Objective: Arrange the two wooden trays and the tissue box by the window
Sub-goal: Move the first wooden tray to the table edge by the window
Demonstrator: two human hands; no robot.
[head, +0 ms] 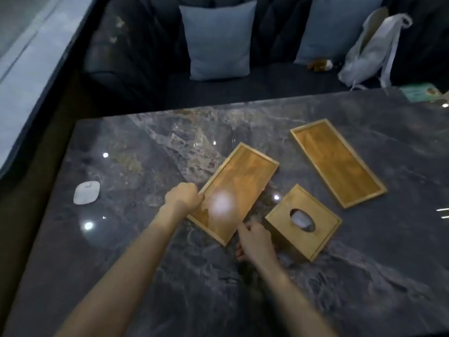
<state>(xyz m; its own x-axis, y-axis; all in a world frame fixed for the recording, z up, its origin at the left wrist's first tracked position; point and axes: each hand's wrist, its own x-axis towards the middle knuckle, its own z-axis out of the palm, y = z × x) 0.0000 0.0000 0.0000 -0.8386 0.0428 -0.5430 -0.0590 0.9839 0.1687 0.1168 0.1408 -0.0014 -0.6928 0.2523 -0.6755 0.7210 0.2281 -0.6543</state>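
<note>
Two flat wooden trays lie on the dark marble table [145, 239]. The nearer tray [243, 181] sits at the middle, turned at an angle. My left hand [183, 198] is closed on its left long edge. My right hand [255, 242] touches its near right edge with a fingertip, the other fingers curled. The second tray [337, 161] lies farther right, untouched. A wooden tissue box [303, 221] with an oval slot stands just right of my right hand, between the trays.
A white flat device [86, 192] lies on the table's left part. The window [26, 57] runs along the far left. Behind the table a dark sofa holds two pale cushions [218, 42] and a white bag [374, 49]. A green card [420, 92] lies at the far right corner.
</note>
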